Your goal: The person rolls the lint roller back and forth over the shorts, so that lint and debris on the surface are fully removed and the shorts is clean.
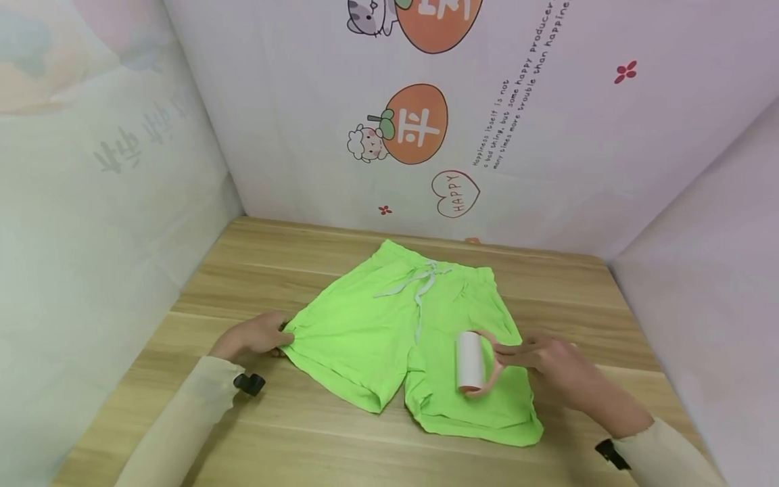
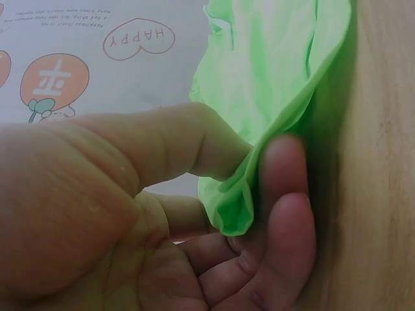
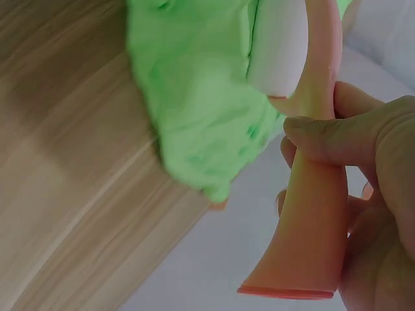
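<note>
Bright green shorts (image 1: 359, 318) with a pale drawstring (image 1: 420, 284) lie spread on the wooden table, waistband toward the back wall. My left hand (image 1: 258, 336) pinches the left leg's outer hem between thumb and fingers; the left wrist view shows the gathered green cloth (image 2: 272, 71) in that grip. With my right hand (image 1: 550, 362) I hold a lint roller by its pink handle (image 3: 311, 227). Its white roll (image 1: 470, 362) is over the right leg of the shorts; whether it touches the cloth is hard to tell.
The wooden table (image 1: 292, 433) extends around the shorts. A printed back wall (image 1: 535, 203) rises behind it, with pale side walls (image 1: 109, 223) at left and right. Black wrist straps (image 1: 249, 384) sit at both sleeves.
</note>
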Demonstrator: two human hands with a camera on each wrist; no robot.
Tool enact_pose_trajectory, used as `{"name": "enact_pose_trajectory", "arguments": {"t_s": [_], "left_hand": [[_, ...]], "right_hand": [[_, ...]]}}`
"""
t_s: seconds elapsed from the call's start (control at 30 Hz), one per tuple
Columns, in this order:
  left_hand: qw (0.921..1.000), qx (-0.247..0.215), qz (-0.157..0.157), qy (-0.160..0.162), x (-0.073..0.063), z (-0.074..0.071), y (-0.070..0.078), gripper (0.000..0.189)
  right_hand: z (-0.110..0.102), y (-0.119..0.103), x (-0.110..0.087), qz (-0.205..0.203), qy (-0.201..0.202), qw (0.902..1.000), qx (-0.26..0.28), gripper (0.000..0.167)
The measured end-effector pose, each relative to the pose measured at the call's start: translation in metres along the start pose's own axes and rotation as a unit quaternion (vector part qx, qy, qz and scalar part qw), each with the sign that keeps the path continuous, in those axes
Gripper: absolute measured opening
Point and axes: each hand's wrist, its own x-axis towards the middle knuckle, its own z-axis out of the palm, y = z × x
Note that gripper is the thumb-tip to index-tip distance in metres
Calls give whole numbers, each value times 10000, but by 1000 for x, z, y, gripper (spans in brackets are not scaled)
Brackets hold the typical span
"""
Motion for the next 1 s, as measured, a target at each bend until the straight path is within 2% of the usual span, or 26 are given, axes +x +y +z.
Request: {"name": "enact_pose_trajectory", "arguments": {"t_s": [0.27,0.47,0.7,0.9,1.0], "left_hand": [[9999,-117,20,-3,-2,0,2,6],[10000,-23,17,30,-2,1,1,7],[9998,-164,-117,27,-2,0,0,7],[10000,-89,-10,6,-3,0,1,6],[10000,-40,7,6,-3,-1,1,6]], "right_hand": [[-20,33,-33,253,38,9988,-428,55],[-28,48,-49,448,-168,9966,-664,65],[-30,59,-57,446,-138,9972,-577,51],[-32,67,-61,207,124,9973,-693,58],[-35,72,-61,252,84,9967,-770,63]]}}
